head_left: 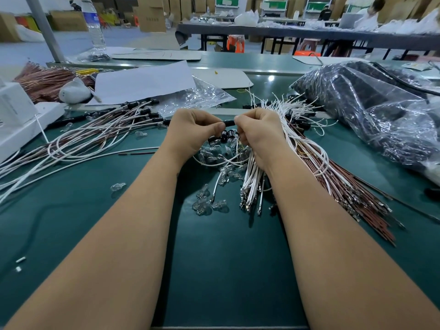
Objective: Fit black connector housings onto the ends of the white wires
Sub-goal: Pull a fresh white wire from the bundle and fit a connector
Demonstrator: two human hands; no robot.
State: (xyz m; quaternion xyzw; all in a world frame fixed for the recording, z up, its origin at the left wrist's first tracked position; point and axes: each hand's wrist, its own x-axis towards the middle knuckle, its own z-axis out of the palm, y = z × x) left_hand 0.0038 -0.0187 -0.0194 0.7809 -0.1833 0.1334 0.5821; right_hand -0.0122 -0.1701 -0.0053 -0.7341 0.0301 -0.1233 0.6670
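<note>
A small black connector housing (pixel 229 122) is held level between both hands above the green table (pixel 228 270). My left hand (pixel 194 131) pinches its left end with curled fingers. My right hand (pixel 258 132) pinches its right end and also grips a bundle of white wires (pixel 253 181) that hangs down under the palm, metal terminals at the lower ends. A few more black housings (pixel 226 136) lie just below the hands. Where the wire enters the housing is hidden by my fingers.
Several small clear glass bulbs (pixel 204 203) lie scattered under my hands. Finished white and brown wires with black housings (pixel 100 136) spread at the left. Brown wires (pixel 357 198) fan out at the right, beside a large plastic bag of black parts (pixel 371 110). White boxes (pixel 19 120) stand far left.
</note>
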